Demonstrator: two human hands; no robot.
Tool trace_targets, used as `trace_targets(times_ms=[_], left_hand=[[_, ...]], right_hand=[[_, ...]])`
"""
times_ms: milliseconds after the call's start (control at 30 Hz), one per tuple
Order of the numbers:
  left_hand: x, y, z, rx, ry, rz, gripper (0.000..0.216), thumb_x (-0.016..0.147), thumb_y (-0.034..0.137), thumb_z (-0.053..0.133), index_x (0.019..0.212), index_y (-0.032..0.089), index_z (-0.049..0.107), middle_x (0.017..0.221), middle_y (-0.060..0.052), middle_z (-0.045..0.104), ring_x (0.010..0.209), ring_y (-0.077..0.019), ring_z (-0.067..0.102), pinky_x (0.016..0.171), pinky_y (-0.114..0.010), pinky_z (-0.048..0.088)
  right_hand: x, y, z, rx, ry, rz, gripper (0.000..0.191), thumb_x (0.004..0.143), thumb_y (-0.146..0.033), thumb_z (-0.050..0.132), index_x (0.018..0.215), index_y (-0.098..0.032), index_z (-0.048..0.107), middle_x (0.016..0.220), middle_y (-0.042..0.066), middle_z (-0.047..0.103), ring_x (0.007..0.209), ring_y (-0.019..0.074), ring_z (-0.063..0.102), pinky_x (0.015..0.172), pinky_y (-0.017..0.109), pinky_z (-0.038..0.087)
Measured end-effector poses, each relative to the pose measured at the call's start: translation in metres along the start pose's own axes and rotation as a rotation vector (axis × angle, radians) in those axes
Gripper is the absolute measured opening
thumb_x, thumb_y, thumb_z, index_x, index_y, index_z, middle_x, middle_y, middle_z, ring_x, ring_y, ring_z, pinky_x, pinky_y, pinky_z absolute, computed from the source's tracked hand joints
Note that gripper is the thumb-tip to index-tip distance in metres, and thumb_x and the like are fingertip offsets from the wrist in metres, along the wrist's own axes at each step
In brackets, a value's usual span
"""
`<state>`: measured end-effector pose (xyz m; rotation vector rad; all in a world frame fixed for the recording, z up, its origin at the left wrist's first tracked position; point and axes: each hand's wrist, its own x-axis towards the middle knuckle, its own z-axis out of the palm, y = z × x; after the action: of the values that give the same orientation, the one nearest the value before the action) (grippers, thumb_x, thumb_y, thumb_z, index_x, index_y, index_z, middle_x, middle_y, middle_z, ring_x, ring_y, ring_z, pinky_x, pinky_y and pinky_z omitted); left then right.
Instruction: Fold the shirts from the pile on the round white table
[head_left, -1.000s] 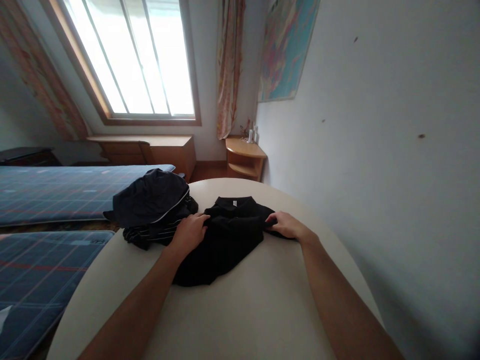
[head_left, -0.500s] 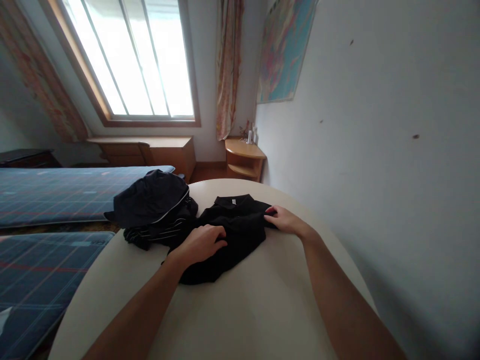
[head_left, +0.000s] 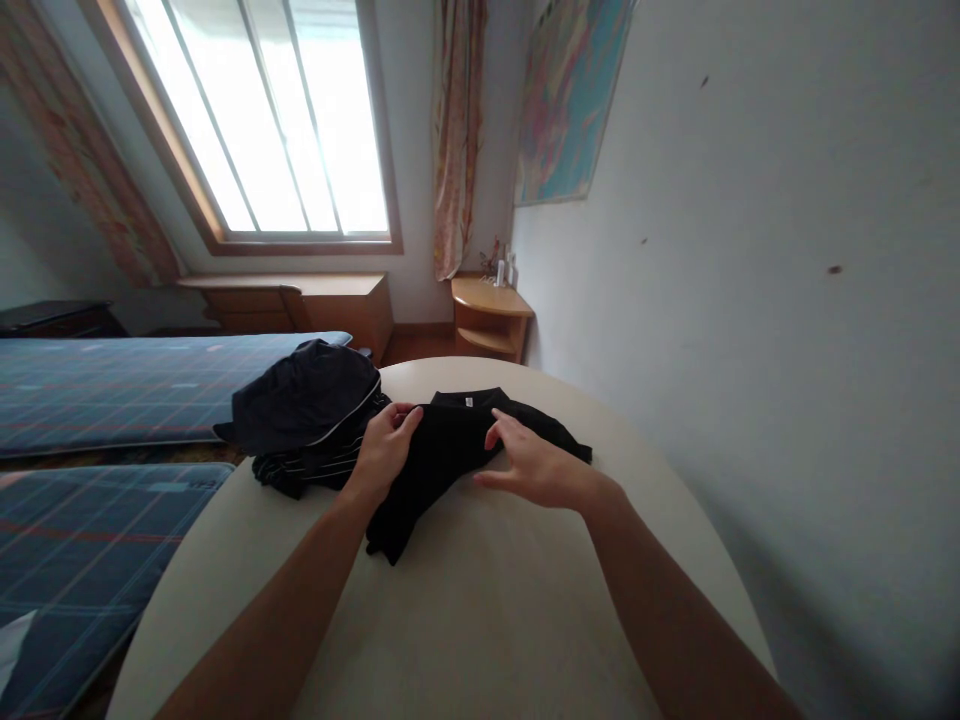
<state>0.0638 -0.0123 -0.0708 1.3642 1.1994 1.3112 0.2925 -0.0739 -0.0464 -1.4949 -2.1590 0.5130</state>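
Note:
A black collared shirt [head_left: 450, 445] lies partly folded on a round cream table [head_left: 487, 600], its collar with a white label pointing away from me. My left hand [head_left: 384, 448] grips the shirt's left edge, fingers curled over the fabric. My right hand [head_left: 529, 465] rests flat on the shirt's right part, fingers stretched out and pressing down. A sleeve sticks out to the right of that hand.
A heap of dark clothes [head_left: 307, 415], one with white stripes, sits at the table's left. Two beds with blue plaid covers [head_left: 112, 390] stand to the left. A wooden corner shelf [head_left: 489, 318] and desk stand under the window. A wall runs along the right.
My left hand has brought the shirt's left side over toward the middle, narrowing it. My right hand left the right sleeve and moved left onto the body of the shirt.

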Motion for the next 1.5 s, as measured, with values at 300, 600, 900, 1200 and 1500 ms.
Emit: trace_targets(times_ms=[300, 600, 900, 1200, 1500], left_hand=[[0.0, 0.006, 0.001, 0.323, -0.015, 0.125, 0.027, 0.078, 0.041, 0.063, 0.086, 0.015, 0.067, 0.087, -0.007, 0.072, 0.081, -0.0212, 0.067, 0.078, -0.032, 0.051], [-0.039, 0.035, -0.001, 0.805, -0.479, 0.284, 0.022, 0.084, 0.042, 0.061, 0.09, 0.023, 0.068, 0.083, -0.003, 0.071, 0.073, -0.0196, 0.066, 0.066, -0.029, 0.047], [-0.055, 0.023, 0.016, 1.229, -0.605, 0.258, 0.028, 0.079, 0.02, 0.066, 0.106, 0.025, 0.067, 0.109, -0.009, 0.071, 0.098, -0.0292, 0.068, 0.076, -0.033, 0.048], [-0.017, 0.025, 0.001, 0.698, -0.119, 0.211, 0.017, 0.081, 0.021, 0.056, 0.092, 0.021, 0.069, 0.088, -0.003, 0.074, 0.08, -0.0188, 0.067, 0.073, -0.027, 0.048], [-0.012, 0.029, -0.005, 0.546, -0.058, 0.274, 0.022, 0.085, 0.028, 0.051, 0.093, 0.019, 0.069, 0.092, -0.003, 0.073, 0.087, -0.0197, 0.067, 0.083, -0.03, 0.048]], right_hand=[[0.015, -0.033, 0.026, -0.105, 0.169, -0.184, 0.026, 0.076, -0.044, 0.079, 0.087, -0.023, 0.068, 0.134, 0.009, 0.061, 0.134, 0.0332, 0.043, 0.11, 0.056, 0.034], [0.023, -0.015, 0.034, -0.081, 0.073, -0.154, 0.012, 0.091, -0.028, 0.063, 0.091, -0.023, 0.074, 0.1, 0.006, 0.074, 0.125, 0.0283, 0.056, 0.109, 0.049, 0.036], [0.023, 0.002, 0.035, -0.043, -0.026, -0.133, 0.022, 0.095, -0.013, 0.043, 0.107, -0.019, 0.061, 0.116, 0.01, 0.067, 0.123, 0.0247, 0.057, 0.114, 0.058, 0.025], [0.019, -0.015, 0.034, -0.11, 0.112, -0.102, 0.042, 0.086, -0.053, 0.066, 0.109, -0.019, 0.058, 0.11, 0.013, 0.068, 0.109, 0.0296, 0.062, 0.112, 0.056, 0.027], [0.024, -0.014, 0.04, -0.352, 0.253, 0.061, 0.016, 0.09, -0.018, 0.055, 0.106, -0.019, 0.059, 0.09, 0.005, 0.072, 0.088, 0.019, 0.067, 0.111, 0.041, 0.029]])
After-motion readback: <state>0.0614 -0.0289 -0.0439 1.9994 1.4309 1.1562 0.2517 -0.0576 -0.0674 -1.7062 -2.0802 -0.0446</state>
